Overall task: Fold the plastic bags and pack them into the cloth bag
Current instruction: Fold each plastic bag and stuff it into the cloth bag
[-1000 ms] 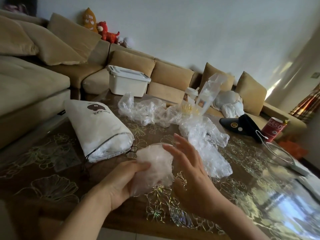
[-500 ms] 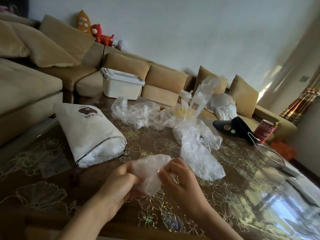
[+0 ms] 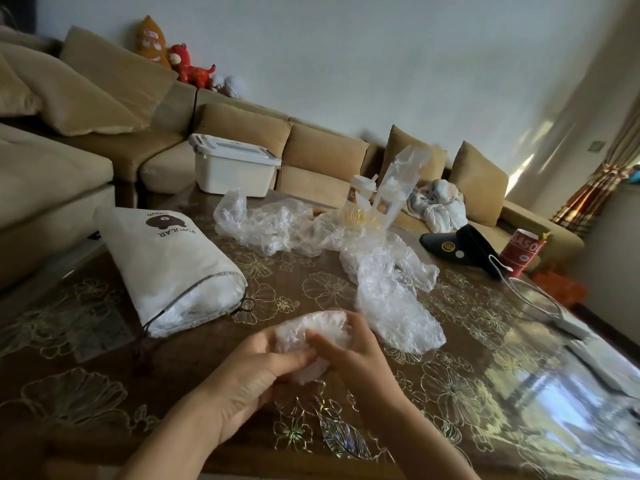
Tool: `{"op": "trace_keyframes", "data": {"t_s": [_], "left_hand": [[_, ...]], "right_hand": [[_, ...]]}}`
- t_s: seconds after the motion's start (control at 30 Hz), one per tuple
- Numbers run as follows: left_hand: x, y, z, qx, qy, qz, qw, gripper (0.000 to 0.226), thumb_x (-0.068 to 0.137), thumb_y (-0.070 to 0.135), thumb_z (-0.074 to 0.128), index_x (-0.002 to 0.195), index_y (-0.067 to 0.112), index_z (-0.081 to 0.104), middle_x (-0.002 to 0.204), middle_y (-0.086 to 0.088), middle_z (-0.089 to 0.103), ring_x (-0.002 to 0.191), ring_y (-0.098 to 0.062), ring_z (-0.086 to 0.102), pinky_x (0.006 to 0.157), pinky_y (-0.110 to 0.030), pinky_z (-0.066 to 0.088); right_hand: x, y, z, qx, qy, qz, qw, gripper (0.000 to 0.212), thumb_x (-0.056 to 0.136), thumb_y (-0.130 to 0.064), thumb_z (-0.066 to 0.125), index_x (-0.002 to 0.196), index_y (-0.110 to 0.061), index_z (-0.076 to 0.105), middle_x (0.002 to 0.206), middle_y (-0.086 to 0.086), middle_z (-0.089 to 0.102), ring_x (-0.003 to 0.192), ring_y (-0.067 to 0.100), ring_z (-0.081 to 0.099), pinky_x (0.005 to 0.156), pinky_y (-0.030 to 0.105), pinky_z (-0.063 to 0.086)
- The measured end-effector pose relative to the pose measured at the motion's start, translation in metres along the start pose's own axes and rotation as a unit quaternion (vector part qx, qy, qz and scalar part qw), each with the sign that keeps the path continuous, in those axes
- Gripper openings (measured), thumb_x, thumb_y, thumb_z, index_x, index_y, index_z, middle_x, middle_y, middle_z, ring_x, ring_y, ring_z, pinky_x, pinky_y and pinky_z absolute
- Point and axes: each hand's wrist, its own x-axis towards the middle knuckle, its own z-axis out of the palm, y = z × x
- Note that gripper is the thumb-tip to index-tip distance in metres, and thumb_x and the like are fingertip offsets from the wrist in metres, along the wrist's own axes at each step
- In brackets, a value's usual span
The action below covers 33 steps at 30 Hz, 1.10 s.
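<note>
plastic bag [image 3: 313, 336], one small crumpled clear one, sits bunched between the two hands just above the table [image 3: 467, 393]. the left hand [image 3: 256, 368] curls fingers and thumb round its near side and the right hand [image 3: 349, 351] pinches its far side, so both hands are closed on it. it looks squeezed small rather than neatly folded, and i judge it close to ready for packing.

left of the hands and a little beyond them lies the one cloth bag [image 3: 166, 265], on its side with its drawstring mouth turned toward the hands. pale plastic shows inside that mouth, so part of the packing seems done.

just beyond the right hand lies a loose crumpled bag [image 3: 398, 313], not yet folded. farther out is a tangled heap [image 3: 270, 226] of clear plastic; i make out at least two more bags in it, but the exact number cannot be told. an upright clear bag [image 3: 401, 181] stands behind the heap around some cups.

so several bags remain to fold and pack, and i judge the task to be roughly midway.
</note>
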Motion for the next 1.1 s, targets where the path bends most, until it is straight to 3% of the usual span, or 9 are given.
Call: {"op": "trace_keyframes", "data": {"t_s": [0.13, 0.2, 0.33, 0.43, 0.5, 0.67, 0.8, 0.93, 1.1], "left_hand": [[0.004, -0.001, -0.003, 0.000, 0.039, 0.006, 0.999, 0.024, 0.087, 0.006, 0.059, 0.110, 0.008, 0.064, 0.094, -0.020, 0.071, 0.083, -0.031, 0.068, 0.069, -0.039, 0.054], [0.004, 0.001, -0.003, -0.007, 0.053, 0.001, 0.999, 0.020, 0.091, 0.003, 0.053, 0.108, 0.006, 0.063, 0.096, -0.024, 0.070, 0.085, -0.036, 0.069, 0.057, -0.034, 0.058], [0.002, 0.005, 0.002, -0.037, 0.039, 0.004, 0.999, 0.022, 0.094, -0.005, 0.043, 0.105, 0.006, 0.058, 0.081, -0.022, 0.071, 0.063, -0.029, 0.070, 0.044, -0.027, 0.054], [0.002, 0.007, 0.002, -0.072, 0.071, 0.005, 0.995, 0.032, 0.092, -0.014, 0.035, 0.101, 0.006, 0.059, 0.067, -0.018, 0.070, 0.053, -0.026, 0.067, 0.040, -0.025, 0.052], [0.003, 0.007, 0.000, -0.095, 0.112, 0.003, 0.989, 0.034, 0.090, -0.018, 0.033, 0.091, 0.002, 0.060, 0.060, -0.017, 0.068, 0.049, -0.024, 0.066, 0.037, -0.024, 0.050], [0.003, 0.011, -0.006, -0.128, 0.230, 0.052, 0.963, 0.029, 0.092, -0.014, 0.033, 0.078, -0.001, 0.054, 0.083, -0.019, 0.065, 0.051, -0.022, 0.067, 0.045, -0.025, 0.055], [0.002, 0.010, -0.011, -0.010, 0.296, 0.144, 0.944, 0.027, 0.091, -0.011, 0.042, 0.074, 0.001, 0.060, 0.085, -0.005, 0.070, 0.055, -0.013, 0.069, 0.047, -0.019, 0.054], [0.001, 0.004, -0.013, 0.118, 0.297, 0.188, 0.929, 0.030, 0.089, -0.006, 0.050, 0.069, 0.011, 0.065, 0.061, 0.008, 0.067, 0.056, -0.001, 0.064, 0.047, -0.008, 0.044], [0.002, -0.002, -0.026, 0.275, 0.330, 0.232, 0.873, 0.015, 0.086, 0.007, 0.054, 0.082, 0.015, 0.066, 0.107, 0.009, 0.055, 0.104, -0.004, 0.050, 0.084, -0.013, 0.040]], "right_hand": [[0.003, -0.002, -0.010, 0.054, -0.041, 0.057, 0.996, 0.040, 0.082, -0.018, 0.072, 0.113, 0.002, 0.057, 0.105, 0.026, 0.066, 0.086, 0.034, 0.066, 0.072, 0.037, 0.055], [0.005, -0.002, -0.012, 0.062, -0.029, 0.071, 0.995, 0.042, 0.076, -0.018, 0.074, 0.109, 0.002, 0.058, 0.103, 0.026, 0.065, 0.080, 0.033, 0.061, 0.064, 0.036, 0.049], [0.012, -0.002, -0.018, 0.174, -0.051, 0.104, 0.978, 0.026, 0.074, -0.001, 0.065, 0.100, -0.002, 0.060, 0.091, 0.017, 0.064, 0.070, 0.022, 0.058, 0.063, 0.030, 0.043], [0.016, 0.000, -0.014, 0.226, -0.063, 0.124, 0.964, 0.011, 0.066, 0.001, 0.060, 0.069, -0.010, 0.063, 0.090, 0.016, 0.063, 0.071, 0.023, 0.055, 0.065, 0.030, 0.038], [0.015, 0.001, -0.011, 0.254, -0.044, 0.143, 0.956, 0.021, 0.068, 0.005, 0.050, 0.055, -0.010, 0.058, 0.086, 0.015, 0.065, 0.069, 0.023, 0.057, 0.064, 0.029, 0.042], [0.019, 0.005, 0.002, 0.327, 0.005, 0.160, 0.931, 0.013, 0.083, -0.001, 0.047, 0.091, 0.000, 0.058, 0.082, 0.015, 0.060, 0.069, 0.021, 0.056, 0.065, 0.029, 0.049], [0.020, 0.002, 0.033, 0.233, -0.126, 0.220, 0.939, 0.048, 0.088, -0.044, 0.055, 0.104, 0.000, 0.065, 0.094, 0.012, 0.067, 0.088, 0.023, 0.064, 0.083, 0.037, 0.051], [0.029, -0.007, 0.063, 0.176, -0.096, 0.202, 0.959, 0.032, 0.093, -0.032, 0.051, 0.077, -0.006, 0.061, 0.068, 0.007, 0.057, 0.059, 0.014, 0.057, 0.057, 0.024, 0.047], [0.044, -0.004, 0.072, 0.176, 0.003, 0.160, 0.971, 0.013, 0.091, -0.014, 0.060, 0.083, -0.003, 0.058, 0.065, 0.008, 0.061, 0.051, 0.014, 0.059, 0.047, 0.023, 0.047]]}}
